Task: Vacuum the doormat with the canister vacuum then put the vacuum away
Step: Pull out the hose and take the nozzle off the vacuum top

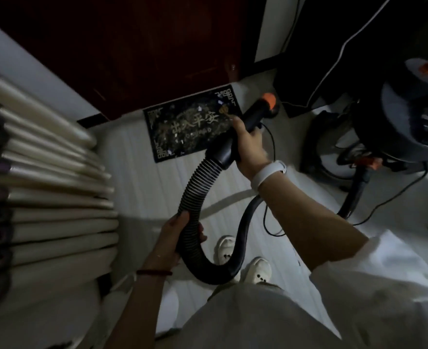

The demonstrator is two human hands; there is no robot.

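Dim hallway: right hand (248,147) grips the vacuum hose handle (254,117) over the dark doormat (182,127) by the door; left hand (180,238) holds the ribbed hose (197,187); canister vacuum (394,117) stands at right

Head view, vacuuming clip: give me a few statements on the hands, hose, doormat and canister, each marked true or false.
1. The right hand grips the hose's rigid black handle. True.
2. The left hand hangs free and holds nothing. False: it grips the ribbed hose lower down.
3. The doormat lies on the floor in front of the dark red door. True.
4. The doormat looks clean. False: pale scraps are scattered over it.
5. The canister vacuum stands at the person's left. False: it stands at the right.
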